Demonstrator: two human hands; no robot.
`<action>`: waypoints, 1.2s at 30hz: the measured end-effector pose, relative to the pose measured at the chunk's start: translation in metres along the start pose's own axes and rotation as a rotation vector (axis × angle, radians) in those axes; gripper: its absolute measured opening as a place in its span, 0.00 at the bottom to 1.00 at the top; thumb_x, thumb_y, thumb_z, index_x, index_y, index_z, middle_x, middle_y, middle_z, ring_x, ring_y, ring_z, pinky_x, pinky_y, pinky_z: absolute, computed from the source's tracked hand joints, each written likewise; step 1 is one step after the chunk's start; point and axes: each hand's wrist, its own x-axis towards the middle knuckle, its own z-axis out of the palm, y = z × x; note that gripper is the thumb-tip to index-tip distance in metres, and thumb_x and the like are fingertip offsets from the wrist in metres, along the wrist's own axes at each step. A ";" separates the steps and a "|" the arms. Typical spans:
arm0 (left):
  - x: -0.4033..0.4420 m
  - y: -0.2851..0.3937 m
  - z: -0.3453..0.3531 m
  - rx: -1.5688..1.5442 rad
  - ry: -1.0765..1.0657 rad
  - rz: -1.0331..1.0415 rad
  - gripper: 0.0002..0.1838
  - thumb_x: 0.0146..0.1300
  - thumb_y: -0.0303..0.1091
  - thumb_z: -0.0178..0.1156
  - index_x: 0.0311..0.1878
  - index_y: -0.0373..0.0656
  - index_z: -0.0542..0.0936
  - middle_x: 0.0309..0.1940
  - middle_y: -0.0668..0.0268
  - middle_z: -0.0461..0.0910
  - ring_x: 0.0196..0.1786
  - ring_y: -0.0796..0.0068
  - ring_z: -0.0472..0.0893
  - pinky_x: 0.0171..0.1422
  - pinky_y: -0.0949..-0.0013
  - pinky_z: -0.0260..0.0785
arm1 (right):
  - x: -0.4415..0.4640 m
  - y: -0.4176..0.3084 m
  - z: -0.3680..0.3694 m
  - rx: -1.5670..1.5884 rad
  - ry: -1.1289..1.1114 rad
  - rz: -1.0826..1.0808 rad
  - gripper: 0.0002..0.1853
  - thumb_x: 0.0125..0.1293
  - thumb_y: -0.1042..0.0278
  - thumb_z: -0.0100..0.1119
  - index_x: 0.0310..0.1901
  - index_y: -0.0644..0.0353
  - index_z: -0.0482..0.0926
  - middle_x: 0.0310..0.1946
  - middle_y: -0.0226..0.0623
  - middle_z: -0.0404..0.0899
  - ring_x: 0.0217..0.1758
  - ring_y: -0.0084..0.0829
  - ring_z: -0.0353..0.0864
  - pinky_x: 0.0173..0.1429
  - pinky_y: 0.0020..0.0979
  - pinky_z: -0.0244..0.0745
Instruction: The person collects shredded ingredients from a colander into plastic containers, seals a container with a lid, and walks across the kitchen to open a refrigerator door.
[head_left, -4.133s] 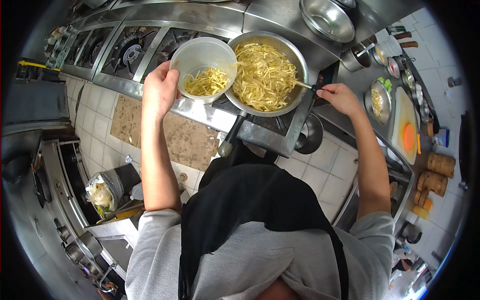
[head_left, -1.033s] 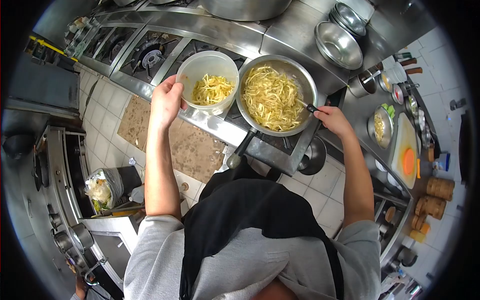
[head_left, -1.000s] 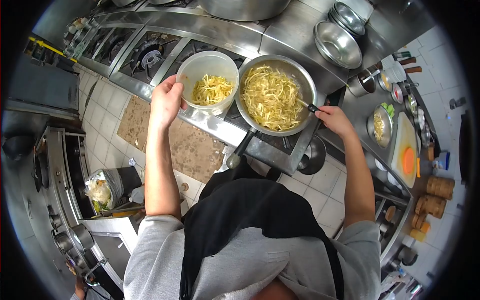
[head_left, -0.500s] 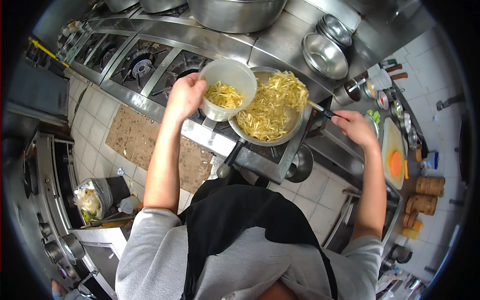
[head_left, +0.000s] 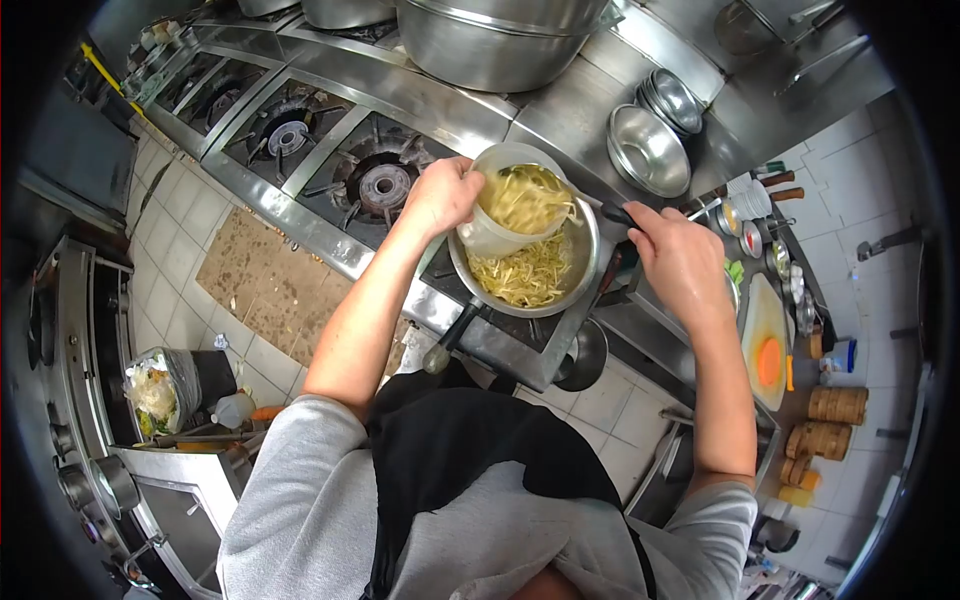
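In our left hand [head_left: 447, 197] we have the tub [head_left: 490, 237], its left rim pinched with the fingers closed around the wall; it sits above the pan [head_left: 583, 255], tipped toward our right and overlapping the pan's far left part; in our right hand [head_left: 678, 260] the fingers are wrapped around the black handle of a tool [head_left: 616, 213], whose working end we cannot make out among the blurred shreds [head_left: 530, 200] at the tub's mouth; more shreds lie in the pan, which rests on the stove [head_left: 345, 255] with its own handle [head_left: 460, 335] pointing back toward us. To do this step well, we would hold the tub's mouth wholly within the pan's rim, so that stray shreds drop into the pan and not on the stove; we would also bear the tub's weight with a firm left grip and work the tool in short, level strokes, since loose shreds probably slide off a tilted edge. As for pose, our left forearm slants forward and inward, nearly in line with the hand; our right forearm rises more steeply, with the hand angled inward at the wrist and its back turned upward.
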 end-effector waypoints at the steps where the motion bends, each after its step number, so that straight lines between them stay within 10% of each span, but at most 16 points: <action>1: 0.001 -0.003 0.000 -0.006 0.000 0.004 0.21 0.64 0.37 0.52 0.53 0.33 0.83 0.23 0.57 0.83 0.23 0.70 0.84 0.38 0.63 0.76 | 0.000 -0.003 -0.001 0.004 -0.002 -0.002 0.14 0.63 0.64 0.65 0.50 0.49 0.85 0.32 0.40 0.82 0.38 0.45 0.84 0.43 0.42 0.78; 10: -0.005 -0.022 -0.012 -0.099 0.048 0.038 0.18 0.65 0.35 0.53 0.50 0.32 0.83 0.25 0.59 0.84 0.21 0.74 0.82 0.32 0.66 0.74 | -0.003 0.011 -0.040 -0.083 0.097 0.048 0.12 0.62 0.64 0.64 0.47 0.50 0.86 0.32 0.44 0.83 0.37 0.47 0.84 0.41 0.45 0.77; 25: -0.037 -0.017 -0.044 -0.105 0.116 0.010 0.17 0.67 0.33 0.51 0.50 0.31 0.83 0.25 0.65 0.82 0.20 0.81 0.75 0.27 0.73 0.67 | 0.045 0.027 0.103 -0.102 -0.892 0.161 0.13 0.59 0.58 0.64 0.37 0.57 0.89 0.36 0.42 0.88 0.42 0.43 0.88 0.49 0.41 0.81; 36: -0.046 -0.023 -0.067 -0.089 0.176 -0.026 0.21 0.67 0.33 0.50 0.55 0.29 0.81 0.26 0.65 0.81 0.20 0.81 0.75 0.27 0.74 0.67 | -0.051 0.046 0.209 0.194 -0.446 0.256 0.23 0.61 0.36 0.62 0.42 0.47 0.89 0.31 0.39 0.87 0.40 0.44 0.86 0.49 0.44 0.79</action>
